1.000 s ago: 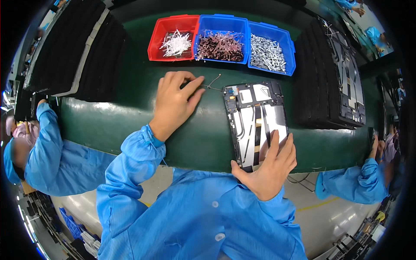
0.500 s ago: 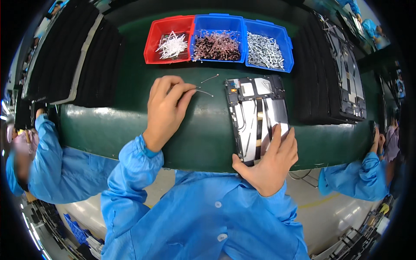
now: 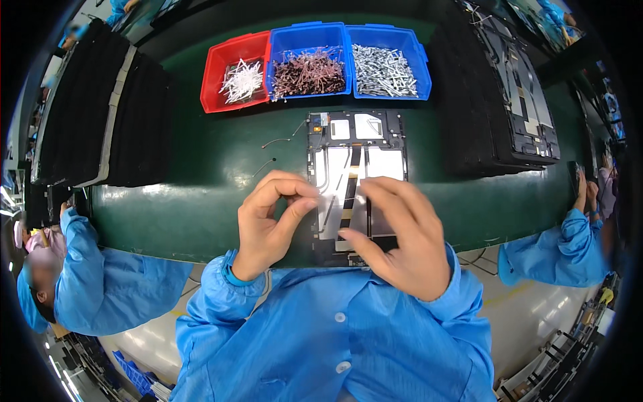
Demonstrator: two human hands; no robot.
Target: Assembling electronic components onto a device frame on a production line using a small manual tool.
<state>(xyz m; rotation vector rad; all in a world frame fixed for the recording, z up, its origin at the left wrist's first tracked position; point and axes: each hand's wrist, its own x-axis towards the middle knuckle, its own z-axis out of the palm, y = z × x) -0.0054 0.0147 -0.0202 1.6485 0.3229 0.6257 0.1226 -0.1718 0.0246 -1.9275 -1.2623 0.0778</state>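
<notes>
Under my hands lies an opened tablet, with a black frame, silver battery panels and a dark ribbon down its middle. My left hand is closed in a pinch at the tablet's left edge, with a thin wire cable reaching from its fingertips across the battery. Over the tablet's right side hovers my right hand, thumb and fingers apart and slightly blurred; nothing shows in its grip. Left of the tablet, several loose thin cables, among them a dark-tipped cable and a curved cable, lie on the green table.
Beyond the tablet stand a red bin of white cables, a blue bin of brownish-pink cables and another blue bin of silvery ones. Tall stacks of black trays and tablets flank the table. People in blue work on both sides.
My left hand has come right and nearer with its cable, to the tablet. My right hand has let go of the tablet's lower edge and lifted over it. The tablet now lies straighter.
</notes>
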